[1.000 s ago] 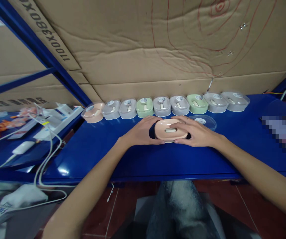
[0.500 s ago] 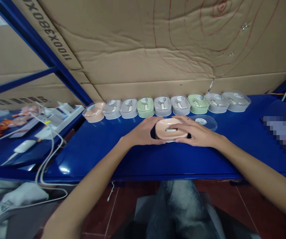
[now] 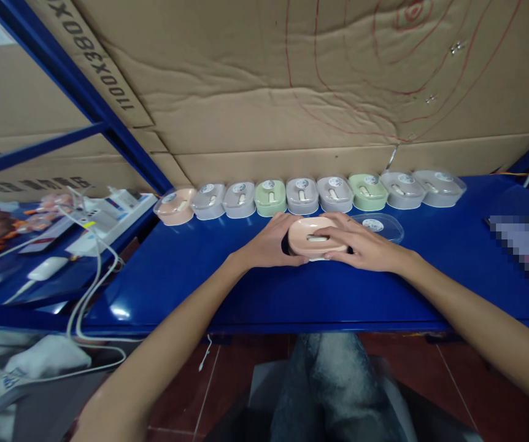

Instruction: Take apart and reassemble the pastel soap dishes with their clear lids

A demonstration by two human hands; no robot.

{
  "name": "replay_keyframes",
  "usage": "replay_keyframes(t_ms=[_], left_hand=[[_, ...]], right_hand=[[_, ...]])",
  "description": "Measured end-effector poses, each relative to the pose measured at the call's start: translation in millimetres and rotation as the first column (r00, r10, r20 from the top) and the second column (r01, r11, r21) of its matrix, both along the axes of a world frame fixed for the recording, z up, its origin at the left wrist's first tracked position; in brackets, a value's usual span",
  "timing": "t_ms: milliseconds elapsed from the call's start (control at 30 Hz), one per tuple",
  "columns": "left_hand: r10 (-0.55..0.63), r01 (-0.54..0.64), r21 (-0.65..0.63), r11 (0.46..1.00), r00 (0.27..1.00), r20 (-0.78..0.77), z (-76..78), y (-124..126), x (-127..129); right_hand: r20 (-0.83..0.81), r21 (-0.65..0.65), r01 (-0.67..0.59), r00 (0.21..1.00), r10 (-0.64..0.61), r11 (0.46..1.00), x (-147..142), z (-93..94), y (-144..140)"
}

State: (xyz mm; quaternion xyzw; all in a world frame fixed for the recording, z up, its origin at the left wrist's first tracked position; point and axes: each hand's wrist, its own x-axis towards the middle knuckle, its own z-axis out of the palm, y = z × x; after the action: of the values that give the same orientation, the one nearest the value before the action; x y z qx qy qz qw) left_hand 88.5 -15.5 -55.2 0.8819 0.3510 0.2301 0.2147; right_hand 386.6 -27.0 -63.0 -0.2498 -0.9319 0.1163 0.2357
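A peach oval box [image 3: 313, 236] with a pale slot on top lies on the blue table [image 3: 246, 282] in front of me. My left hand [image 3: 269, 242] grips its left end and my right hand [image 3: 361, 244] grips its right end, fingers over the top. A clear plastic lid [image 3: 379, 226] with a round sticker lies just behind my right hand. Along the back stands a row of several lidded boxes [image 3: 302, 195] in peach, grey and green.
Creased cardboard [image 3: 264, 92] forms the wall behind the row. At the left, a white power strip [image 3: 108, 218] with cables and a white device [image 3: 46, 268] sit on a lower blue shelf. A blurred patch [image 3: 525, 248] lies at the right.
Both hands stay on the peach box and have hardly moved. The view has drifted slightly.
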Motion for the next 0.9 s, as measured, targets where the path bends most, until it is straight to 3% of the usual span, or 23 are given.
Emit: replay_keyframes(t_ms=[233,567,900], left_hand=[[0.004,-0.003,-0.021,1.000,0.999,0.051,-8.4,0.5,2.9],[0.008,-0.008,-0.025,1.000,1.000,0.025,-6.6,0.4,3.6],[-0.040,0.040,0.037,0.998,0.999,-0.010,-9.4,2.3,3.5]], right_hand=[[-0.002,-0.006,0.007,1.000,-0.007,1.000,-1.2,1.1,-0.3],[0.007,-0.037,0.016,1.000,-0.015,0.999,-0.9,2.7,-1.7],[0.027,0.043,-0.009,1.000,0.008,0.999,-0.8,-0.9,-1.0]])
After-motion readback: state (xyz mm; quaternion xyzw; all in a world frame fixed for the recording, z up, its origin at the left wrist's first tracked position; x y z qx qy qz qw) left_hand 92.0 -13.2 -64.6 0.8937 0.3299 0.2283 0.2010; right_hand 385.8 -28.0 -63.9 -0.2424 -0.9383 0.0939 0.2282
